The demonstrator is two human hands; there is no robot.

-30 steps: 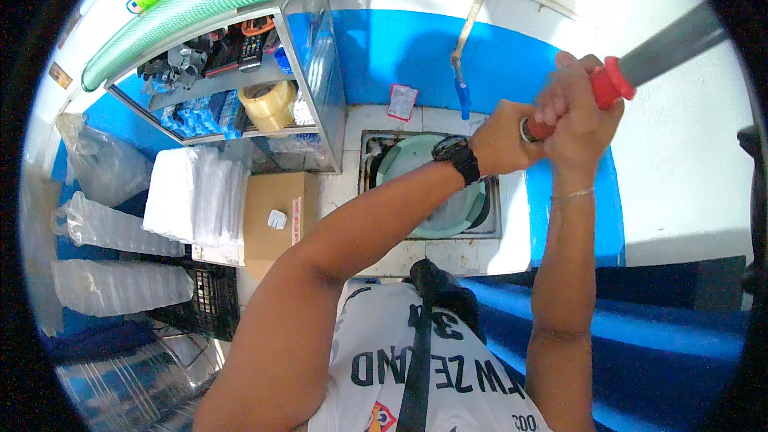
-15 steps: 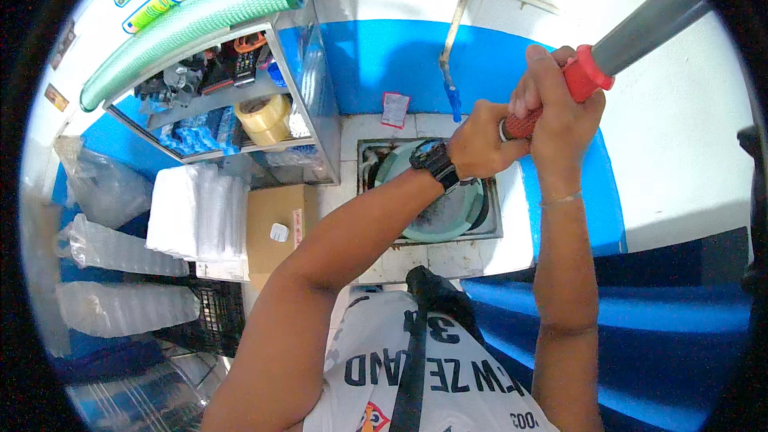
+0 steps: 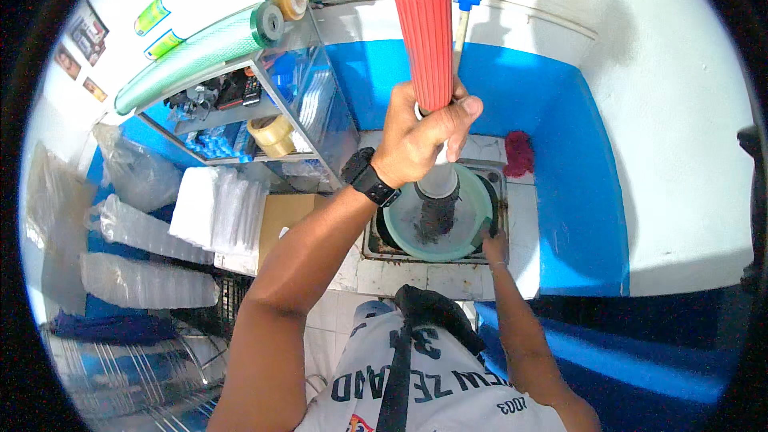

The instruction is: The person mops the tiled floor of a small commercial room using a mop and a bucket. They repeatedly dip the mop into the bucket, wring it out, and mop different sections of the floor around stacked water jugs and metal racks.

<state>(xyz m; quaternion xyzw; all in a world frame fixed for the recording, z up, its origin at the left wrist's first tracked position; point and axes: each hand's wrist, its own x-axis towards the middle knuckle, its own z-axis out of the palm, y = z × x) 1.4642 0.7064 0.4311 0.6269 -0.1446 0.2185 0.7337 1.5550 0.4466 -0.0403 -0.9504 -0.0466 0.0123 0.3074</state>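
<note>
My left hand is wrapped round the pale shaft of a mop, just below its red ribbed grip. The grip rises toward me and out over the top edge of the picture. Below the hand, the shaft ends in a grey round collar and a dark, shaggy lower part standing in a pale green basin. Murky water seems to lie in the basin. At the basin's right rim is my right hand, small and shaded, its fingers closed over the edge.
The basin sits in a stained metal-rimmed sink set in a white tiled counter. A dark red fuzzy scrubber lies at the back right. Left stand a glass cabinet, a cardboard box and stacked plastic cups.
My right hand has left the mop's grip and gone down to the basin's rim. The left hand still holds the mop, which has swung from the upper right to upright over the basin.
</note>
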